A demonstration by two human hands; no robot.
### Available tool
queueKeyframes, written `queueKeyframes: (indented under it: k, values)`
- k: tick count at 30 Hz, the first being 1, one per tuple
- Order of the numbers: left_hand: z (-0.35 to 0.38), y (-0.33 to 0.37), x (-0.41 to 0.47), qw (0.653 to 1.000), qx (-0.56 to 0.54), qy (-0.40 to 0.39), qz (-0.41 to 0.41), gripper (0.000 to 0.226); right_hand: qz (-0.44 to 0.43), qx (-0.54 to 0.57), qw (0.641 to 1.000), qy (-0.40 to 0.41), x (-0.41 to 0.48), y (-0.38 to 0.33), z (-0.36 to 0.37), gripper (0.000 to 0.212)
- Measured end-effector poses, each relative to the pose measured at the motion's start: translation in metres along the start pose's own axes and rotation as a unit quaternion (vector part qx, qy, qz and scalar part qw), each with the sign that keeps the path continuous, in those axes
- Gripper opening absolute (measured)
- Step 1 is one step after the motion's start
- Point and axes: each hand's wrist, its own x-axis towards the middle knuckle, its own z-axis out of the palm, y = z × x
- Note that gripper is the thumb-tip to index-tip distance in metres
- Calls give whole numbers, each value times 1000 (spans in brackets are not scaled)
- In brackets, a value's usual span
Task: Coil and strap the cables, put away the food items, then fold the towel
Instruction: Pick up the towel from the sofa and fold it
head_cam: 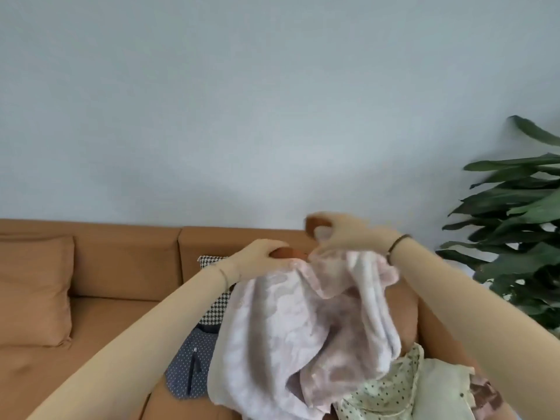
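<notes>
A pale pink patterned towel [291, 328] hangs bunched in the air over the sofa, held up by both hands. My left hand [257, 259] grips its upper left edge with curled fingers. My right hand [342, 231] pinches the upper right edge a little higher, thumb and fingers curled round the cloth. The towel's lower part droops in folds toward my lap. No cables or food items are in view.
A tan sofa [121, 268] with a matching cushion [33, 289] runs along the wall. A houndstooth cushion [216, 304] and a blue dotted cloth [191, 368] lie behind the towel. A pale green dotted garment [403, 389] lies at bottom right. A leafy plant [515, 222] stands right.
</notes>
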Motion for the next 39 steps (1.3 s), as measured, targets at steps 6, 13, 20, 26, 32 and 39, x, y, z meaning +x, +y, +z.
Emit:
queueKeyframes:
  k: [6,13,20,26,32,39]
  values:
    - [-23,20,6,999,30,13,20,30,75,49,996,-3,12,-1,15,51]
    - [-13,-23,-47,974,-78,-17,-213,109,153,186,943,232,3,60,-52,34]
    - [-25,-226,13,978,4,-8,-208,43,198,-24,964,176,-10,103,-46,14]
    - [-9,26,12,997,-14,-77,-22,12,12,136,989,-58,-4,12,43,46]
    - [-25,18,-6,992,-52,-119,1,17,77,175,981,38,-1,32,20,35]
    - [-30,-20,-18,961,-271,13,-62,41,123,222,950,181,6,64,12,25]
